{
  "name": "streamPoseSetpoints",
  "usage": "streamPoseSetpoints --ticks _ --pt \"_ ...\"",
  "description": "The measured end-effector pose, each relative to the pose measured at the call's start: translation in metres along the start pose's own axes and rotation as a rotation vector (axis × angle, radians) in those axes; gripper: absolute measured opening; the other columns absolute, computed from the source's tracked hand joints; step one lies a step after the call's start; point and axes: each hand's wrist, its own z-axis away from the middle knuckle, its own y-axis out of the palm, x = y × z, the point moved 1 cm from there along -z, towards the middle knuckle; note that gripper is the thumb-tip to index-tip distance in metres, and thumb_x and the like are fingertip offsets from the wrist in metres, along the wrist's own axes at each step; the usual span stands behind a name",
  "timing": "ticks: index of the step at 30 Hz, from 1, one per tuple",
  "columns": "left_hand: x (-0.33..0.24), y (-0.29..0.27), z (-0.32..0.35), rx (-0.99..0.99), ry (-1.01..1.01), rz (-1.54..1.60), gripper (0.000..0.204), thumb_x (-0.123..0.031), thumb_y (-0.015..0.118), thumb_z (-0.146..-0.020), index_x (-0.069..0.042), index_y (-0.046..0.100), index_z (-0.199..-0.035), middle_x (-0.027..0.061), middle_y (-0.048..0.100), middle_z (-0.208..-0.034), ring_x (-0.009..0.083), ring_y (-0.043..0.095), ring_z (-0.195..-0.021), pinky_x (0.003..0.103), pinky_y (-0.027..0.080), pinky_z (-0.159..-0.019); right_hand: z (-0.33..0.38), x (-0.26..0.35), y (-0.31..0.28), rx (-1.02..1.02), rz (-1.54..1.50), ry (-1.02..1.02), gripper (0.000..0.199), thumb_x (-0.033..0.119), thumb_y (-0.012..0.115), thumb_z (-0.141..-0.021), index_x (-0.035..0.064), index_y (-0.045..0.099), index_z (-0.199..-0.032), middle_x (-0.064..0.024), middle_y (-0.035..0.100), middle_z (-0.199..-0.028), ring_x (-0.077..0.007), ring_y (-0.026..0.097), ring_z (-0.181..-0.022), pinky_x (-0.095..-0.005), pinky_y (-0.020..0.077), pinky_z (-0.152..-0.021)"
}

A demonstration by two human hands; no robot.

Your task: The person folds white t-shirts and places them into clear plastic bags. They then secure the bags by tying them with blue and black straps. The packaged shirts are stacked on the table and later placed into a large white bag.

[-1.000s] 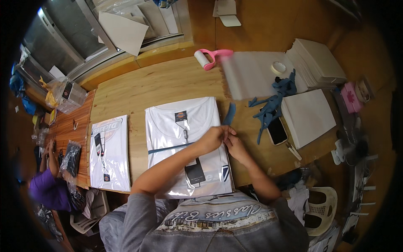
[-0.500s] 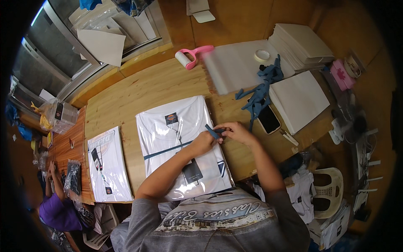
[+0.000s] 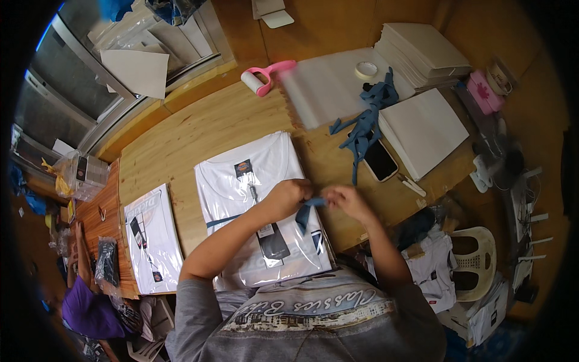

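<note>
Blue ribbon [image 3: 303,212] is held between the two hands at the right edge of the bagged white shirt [image 3: 253,199], near the middle of the wooden table [image 3: 181,139]. One end is pinched by the closed fingers of the left hand [image 3: 288,196]; the other end is pinched by the fingertips of the right hand [image 3: 344,199]. The ribbon is seen to run leftward under the left forearm and across the shirt as a thin band. The shirt lies flat in clear plastic, collar toward the far side, with a dark tag on its near part.

A second bagged white shirt [image 3: 152,238] is laid to the left, apart from the first. To the far right, a loose bundle of blue ribbons [image 3: 365,123] is noted, touching a dark phone [image 3: 380,160]. A pink lint roller [image 3: 265,75] lies at the far side, beside a clear plastic sheet [image 3: 325,90] with a tape roll [image 3: 365,70] on it. White card stacks [image 3: 422,54] are placed at the far right.
</note>
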Motion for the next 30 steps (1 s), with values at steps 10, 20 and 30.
streamPoseSetpoints --ticks 10,20,30 --pt "-0.012 -0.003 0.010 -0.186 0.360 -0.428 0.011 -0.010 0.051 -0.060 -0.004 0.054 -0.069 0.0049 0.048 -0.078 0.0179 0.048 -0.077 0.026 0.042 -0.067 -0.040 0.019 0.009 0.132 0.254 -0.427 0.016 -0.002 0.053 -0.068 -0.0017 0.055 -0.083 -0.0112 0.056 -0.080 -0.0218 0.055 -0.074 -0.0262 0.0422 -0.066" --pt "-0.003 0.012 0.037 -0.457 0.125 0.055 0.018 0.004 0.056 -0.060 -0.002 0.045 -0.072 0.0091 0.052 -0.078 0.0234 0.052 -0.076 0.030 0.042 -0.064 -0.023 0.025 -0.030 -0.151 1.112 -0.717 0.014 0.004 0.052 -0.062 0.0035 0.059 -0.074 -0.0070 0.052 -0.074 -0.0218 0.049 -0.080 -0.0326 0.0394 -0.071" --pt "0.013 0.029 -0.016 -0.482 -0.636 0.903 0.019 -0.001 0.051 -0.078 -0.002 0.032 -0.077 0.0054 0.048 -0.049 0.0099 0.051 -0.047 0.019 0.040 -0.042 -0.002 -0.003 -0.019 -0.200 0.927 -0.429 0.006 0.005 0.053 -0.065 0.0014 0.057 -0.069 -0.0077 0.046 -0.079 -0.0228 0.044 -0.083 -0.0318 0.0356 -0.074"
